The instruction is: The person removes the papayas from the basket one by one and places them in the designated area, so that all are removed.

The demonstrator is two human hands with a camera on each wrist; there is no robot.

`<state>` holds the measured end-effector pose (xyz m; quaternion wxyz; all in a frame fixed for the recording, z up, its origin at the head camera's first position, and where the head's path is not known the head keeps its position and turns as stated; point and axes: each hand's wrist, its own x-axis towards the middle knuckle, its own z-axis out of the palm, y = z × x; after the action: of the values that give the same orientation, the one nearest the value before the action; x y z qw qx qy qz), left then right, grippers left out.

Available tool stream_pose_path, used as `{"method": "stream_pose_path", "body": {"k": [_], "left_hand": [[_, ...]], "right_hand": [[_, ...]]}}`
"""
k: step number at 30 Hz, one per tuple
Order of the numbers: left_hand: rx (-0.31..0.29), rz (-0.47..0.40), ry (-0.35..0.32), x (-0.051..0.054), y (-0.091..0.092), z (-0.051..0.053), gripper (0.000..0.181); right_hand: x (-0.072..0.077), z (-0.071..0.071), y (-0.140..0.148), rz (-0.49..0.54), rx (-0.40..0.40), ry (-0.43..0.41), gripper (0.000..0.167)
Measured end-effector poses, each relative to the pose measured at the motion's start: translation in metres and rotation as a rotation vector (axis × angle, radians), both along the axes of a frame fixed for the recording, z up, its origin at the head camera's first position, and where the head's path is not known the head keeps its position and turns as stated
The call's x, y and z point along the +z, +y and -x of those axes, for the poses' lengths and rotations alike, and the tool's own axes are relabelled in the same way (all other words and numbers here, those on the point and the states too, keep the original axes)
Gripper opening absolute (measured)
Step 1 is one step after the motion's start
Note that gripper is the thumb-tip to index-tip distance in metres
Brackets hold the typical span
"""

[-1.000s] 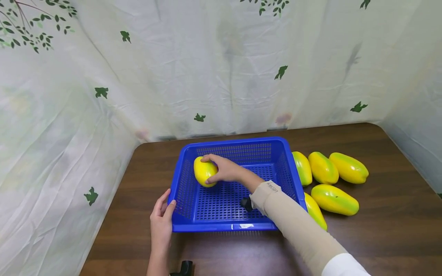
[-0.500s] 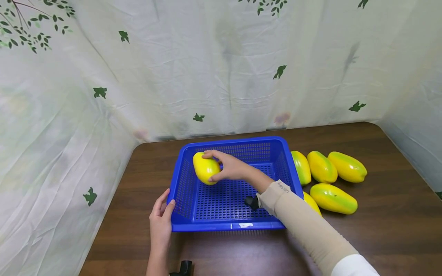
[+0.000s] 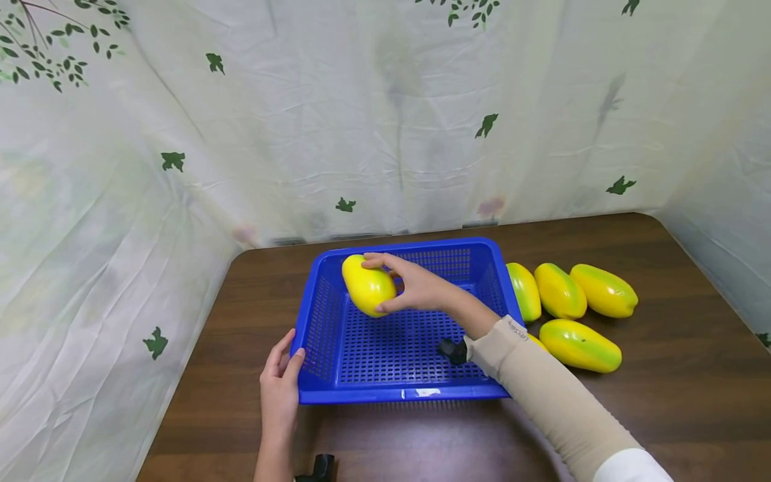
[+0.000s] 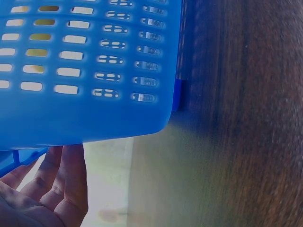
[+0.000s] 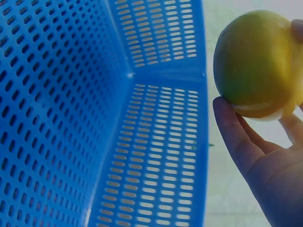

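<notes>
My right hand (image 3: 415,284) grips a yellow-green papaya (image 3: 367,286) between thumb and fingers, held above the left part of a blue perforated basket (image 3: 409,393). Seen from the right wrist, the papaya (image 5: 258,64) is raised clear of the basket floor, with fingertips at its underside and far side. At the basket's front left corner, my left hand (image 3: 280,375) holds the rim, thumb on the near side. In the left wrist view, the left hand's fingers (image 4: 71,179) curl up to the rim beside the blue wall (image 4: 85,116).
Several more papayas (image 3: 581,345) lie on the brown wooden table (image 3: 680,321) right of the basket; one is mostly hidden by the right sleeve (image 3: 536,375). A black wrist-mounted device (image 3: 452,351) hangs below the right wrist. A printed cloth (image 3: 409,134) hangs behind the table.
My right hand has lifted the papaya from low at the basket's left side, moving it up and slightly right. The left hand stays on the rim.
</notes>
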<state>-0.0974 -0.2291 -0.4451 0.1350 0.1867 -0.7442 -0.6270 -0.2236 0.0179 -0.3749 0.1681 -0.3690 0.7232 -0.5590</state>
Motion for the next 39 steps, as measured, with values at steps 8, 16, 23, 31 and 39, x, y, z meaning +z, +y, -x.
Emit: {"method": "stream_pose_path", "body": {"k": [8, 16, 23, 31, 39], "left_hand": [[0.003, 0.002, 0.008, 0.000, 0.000, 0.001, 0.035], [-0.005, -0.007, 0.012, 0.000, 0.000, 0.000, 0.034], [-0.013, 0.004, 0.004, 0.002, 0.000, 0.000, 0.035], [-0.013, 0.002, 0.003, 0.000, 0.000, 0.000, 0.035], [-0.006, -0.012, 0.014, -0.001, 0.000, 0.001, 0.035]], "right_hand": [[-0.006, 0.005, 0.014, 0.036, 0.001, 0.045, 0.065], [-0.001, 0.001, 0.034, 0.054, -0.034, 0.088, 0.066], [0.009, -0.009, 0.052, 0.054, -0.072, 0.106, 0.066], [-0.002, -0.005, 0.078, 0.071, -0.106, 0.129, 0.067], [-0.004, -0.009, 0.097, 0.112, -0.122, 0.140, 0.067]]}}
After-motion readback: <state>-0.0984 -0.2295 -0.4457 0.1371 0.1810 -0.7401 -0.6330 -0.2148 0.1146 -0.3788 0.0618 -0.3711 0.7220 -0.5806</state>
